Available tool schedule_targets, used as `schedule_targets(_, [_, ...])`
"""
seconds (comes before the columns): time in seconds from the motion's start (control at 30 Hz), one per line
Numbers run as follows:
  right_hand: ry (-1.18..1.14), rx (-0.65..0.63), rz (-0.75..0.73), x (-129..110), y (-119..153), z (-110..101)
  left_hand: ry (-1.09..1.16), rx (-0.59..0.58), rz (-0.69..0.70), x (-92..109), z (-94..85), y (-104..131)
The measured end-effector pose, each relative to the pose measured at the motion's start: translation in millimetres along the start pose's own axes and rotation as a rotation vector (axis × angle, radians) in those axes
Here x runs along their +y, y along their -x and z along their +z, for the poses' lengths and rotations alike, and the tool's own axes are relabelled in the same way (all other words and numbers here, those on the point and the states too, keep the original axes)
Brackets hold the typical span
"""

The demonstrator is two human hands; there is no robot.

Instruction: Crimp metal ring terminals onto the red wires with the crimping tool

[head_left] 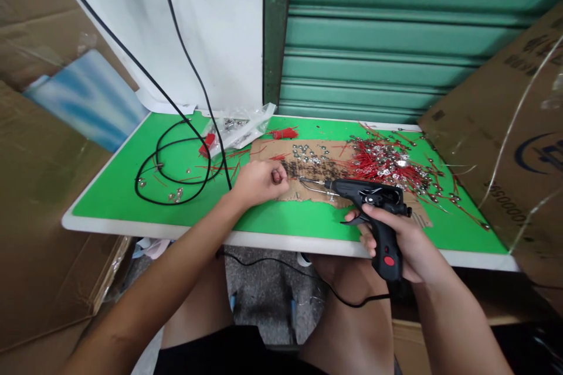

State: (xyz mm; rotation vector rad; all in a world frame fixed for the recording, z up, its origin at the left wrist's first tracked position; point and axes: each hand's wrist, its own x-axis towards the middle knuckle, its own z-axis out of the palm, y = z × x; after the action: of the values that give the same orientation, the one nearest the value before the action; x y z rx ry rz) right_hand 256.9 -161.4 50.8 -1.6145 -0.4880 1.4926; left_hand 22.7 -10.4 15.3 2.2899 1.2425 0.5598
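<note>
My right hand (409, 234) is wrapped round the grip of a black soldering gun (373, 193) with a red button, its metal tip pointing left over the scorched cardboard sheet (303, 190). Close to that tip, my left hand (261, 183) is closed in a pinch at the cardboard's left part. Whatever lies between its fingers is hidden. Small metal terminals (310, 153) lie in loose rows on the cardboard, just beyond the tip. Right of them spreads a big heap of red wires with metal terminals (391, 164).
A bundle of red wires (285, 133) and a clear plastic bag of metal parts (240, 126) lie at the back of the green table (109, 199). A black cable (176, 202) coils at left. Cardboard boxes (519, 140) flank the right side, with a green shutter (373, 41) behind.
</note>
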Motion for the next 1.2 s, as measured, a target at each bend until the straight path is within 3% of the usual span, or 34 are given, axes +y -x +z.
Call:
schedule_targets(0.33, [-0.117, -0.078, -0.020, 6, 0, -7, -0.008, -0.029, 0.014, -2, 1.5, -1])
schedule_targets(0.6, [-0.378, -0.094, -0.373, 3, -8, -22, 0.013, -0.022, 0.012, -1, 2.1, -1])
schedule_targets(0.97, [-0.672, -0.182, -0.294, 14, -21, -36, 0.044, -0.037, -0.006, 2, 1.6, -2])
schedule_targets(1.2, [-0.775, -0.202, -0.381, 15, -23, -37, 0.014, -0.040, 0.001, 2, 1.8, 0])
